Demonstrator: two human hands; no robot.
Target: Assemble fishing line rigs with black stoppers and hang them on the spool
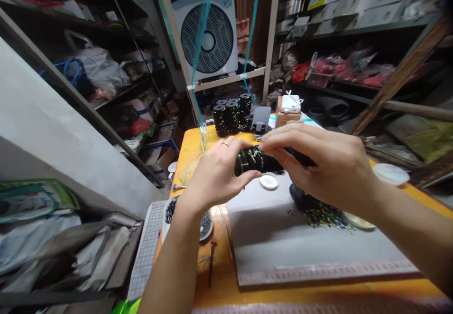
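Observation:
Between my hands, above the table, is a black roll (254,159) with shiny green and gold bits around it. My left hand (221,170) curves round its left end, thumb below and fingers over the top. My right hand (323,156) comes from the right, with its bent fingertips closed against the roll's upper side. Whether those fingertips also pinch some small piece is hidden. Below the roll, a small white round lid (269,181) lies on a grey-white board (283,243). Beneath my right hand, a heap of small multicoloured pieces (327,217) is spread on the board.
Several black spools (231,116) stand at the back of the yellow table (203,300). Left of the board is a white tray (165,231) of small dark parts. Teal strands (201,36) hang before a box fan (207,40). Loaded shelves (357,21) flank the table.

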